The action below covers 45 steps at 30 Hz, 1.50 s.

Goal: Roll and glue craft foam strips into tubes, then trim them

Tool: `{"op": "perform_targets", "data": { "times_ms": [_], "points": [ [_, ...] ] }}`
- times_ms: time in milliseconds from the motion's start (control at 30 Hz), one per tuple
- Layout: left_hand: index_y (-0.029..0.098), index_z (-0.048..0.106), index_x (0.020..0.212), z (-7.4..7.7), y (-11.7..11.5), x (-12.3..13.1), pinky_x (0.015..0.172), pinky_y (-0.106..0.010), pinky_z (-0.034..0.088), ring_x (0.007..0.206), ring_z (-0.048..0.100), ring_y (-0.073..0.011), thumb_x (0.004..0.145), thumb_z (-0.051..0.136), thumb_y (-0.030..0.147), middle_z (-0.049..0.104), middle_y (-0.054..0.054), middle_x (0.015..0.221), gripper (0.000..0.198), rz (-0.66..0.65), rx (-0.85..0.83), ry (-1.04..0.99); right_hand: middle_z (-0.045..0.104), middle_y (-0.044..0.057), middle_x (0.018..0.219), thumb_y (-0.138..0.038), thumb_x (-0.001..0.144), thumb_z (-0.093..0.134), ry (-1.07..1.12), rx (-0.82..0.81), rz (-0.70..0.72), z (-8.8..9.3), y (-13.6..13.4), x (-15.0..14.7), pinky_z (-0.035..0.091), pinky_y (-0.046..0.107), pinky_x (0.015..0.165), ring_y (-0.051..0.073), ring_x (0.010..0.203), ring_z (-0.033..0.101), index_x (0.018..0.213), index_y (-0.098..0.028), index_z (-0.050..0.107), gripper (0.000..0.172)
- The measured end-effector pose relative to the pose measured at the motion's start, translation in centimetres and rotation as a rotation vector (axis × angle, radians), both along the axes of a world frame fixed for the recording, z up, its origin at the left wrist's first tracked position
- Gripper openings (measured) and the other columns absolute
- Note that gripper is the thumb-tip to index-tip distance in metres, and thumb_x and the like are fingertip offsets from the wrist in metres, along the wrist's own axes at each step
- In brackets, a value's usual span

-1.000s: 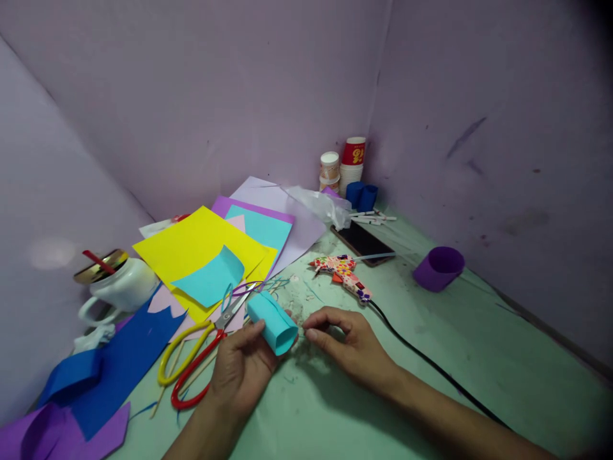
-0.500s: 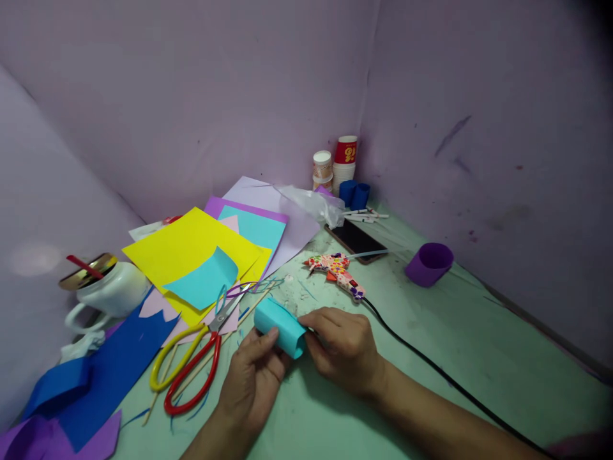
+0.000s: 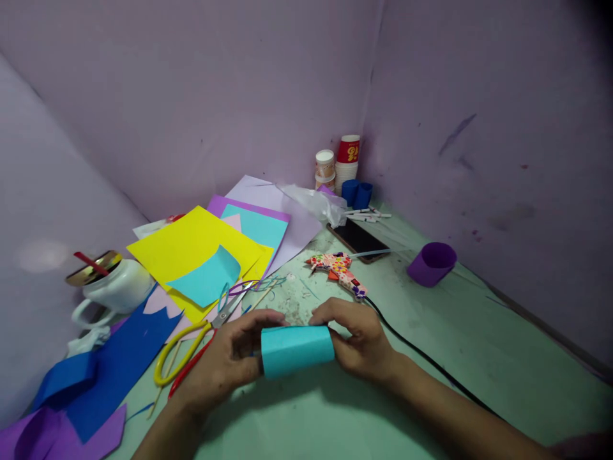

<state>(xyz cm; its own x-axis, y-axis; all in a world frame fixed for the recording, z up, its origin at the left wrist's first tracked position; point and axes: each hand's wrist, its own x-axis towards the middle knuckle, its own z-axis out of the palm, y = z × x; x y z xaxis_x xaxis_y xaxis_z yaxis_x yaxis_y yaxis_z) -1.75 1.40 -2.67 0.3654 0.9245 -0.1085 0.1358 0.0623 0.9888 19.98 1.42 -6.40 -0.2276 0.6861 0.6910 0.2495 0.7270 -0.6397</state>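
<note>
A light blue foam sheet rolled into a tube (image 3: 297,351) lies sideways between my two hands, just above the table. My left hand (image 3: 237,351) grips its left end, thumb at the front and fingers behind. On the right end, my right hand (image 3: 357,335) pinches the rim between thumb and fingers. Beyond my right hand rests a floral glue gun (image 3: 338,271) with a black cord and a clear glue stick in its back. Scissors (image 3: 225,313) with yellow and red handles lie left of my left hand, partly hidden behind it.
Yellow foam sheets (image 3: 191,233) and a blue sheet (image 3: 124,358) cover the left side, near a white mug (image 3: 115,284). A phone (image 3: 359,241), a purple foam tube (image 3: 431,265), blue tubes (image 3: 357,193) and stacked paper cups (image 3: 347,166) stand or lie farther back.
The light blue tube has turned from slanting to nearly level and come closer. My left hand has moved up to its left end, covering part of the scissors; my right hand remains at the other end.
</note>
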Motion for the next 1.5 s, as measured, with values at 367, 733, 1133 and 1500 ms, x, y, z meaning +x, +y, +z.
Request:
{"op": "perform_targets", "data": {
  "times_ms": [367,733,1133,1500],
  "points": [
    [0.025,0.075,0.082,-0.6,-1.5,1.4,0.060,-0.027,0.052,0.063,0.067,-0.0203,0.065,0.068,0.010,0.072,-0.005,0.071,0.024,0.017,0.647,0.103,0.066,0.006,0.068,-0.017,0.070,0.053,-0.082,-0.014,0.199,-0.2,-0.8,-0.6,0.049,0.026,0.055,0.016,0.060,0.062,0.081,-0.017,0.065,0.016],
    [0.016,0.059,0.078,-0.2,-2.7,2.3,0.048,-0.024,0.045,0.055,0.059,-0.0152,0.084,0.045,0.018,0.062,-0.008,0.064,0.015,-0.151,1.078,0.182,0.057,0.002,0.057,-0.031,0.080,0.045,-0.015,0.133,0.303,-0.5,-1.7,-0.6,0.052,0.025,0.062,0.013,0.056,0.058,0.071,-0.017,0.061,0.023],
    [0.019,0.059,0.078,-0.5,-3.0,2.4,0.047,-0.026,0.043,0.051,0.057,-0.0156,0.088,0.043,0.035,0.061,-0.007,0.060,0.026,-0.157,1.025,0.198,0.064,0.008,0.066,-0.027,0.078,0.051,-0.072,0.104,0.380,0.1,-2.1,-0.5,0.044,0.023,0.051,0.014,0.058,0.059,0.077,-0.013,0.064,0.019],
    [0.020,0.066,0.082,0.4,-1.0,0.6,0.052,-0.023,0.048,0.054,0.062,-0.0157,0.068,0.066,0.015,0.065,-0.005,0.062,0.015,-0.162,0.865,0.199,0.071,0.010,0.071,-0.006,0.071,0.050,-0.024,-0.117,0.297,0.6,-0.7,0.2,0.050,0.023,0.060,0.015,0.064,0.065,0.083,-0.010,0.069,0.023]
  ]
}}
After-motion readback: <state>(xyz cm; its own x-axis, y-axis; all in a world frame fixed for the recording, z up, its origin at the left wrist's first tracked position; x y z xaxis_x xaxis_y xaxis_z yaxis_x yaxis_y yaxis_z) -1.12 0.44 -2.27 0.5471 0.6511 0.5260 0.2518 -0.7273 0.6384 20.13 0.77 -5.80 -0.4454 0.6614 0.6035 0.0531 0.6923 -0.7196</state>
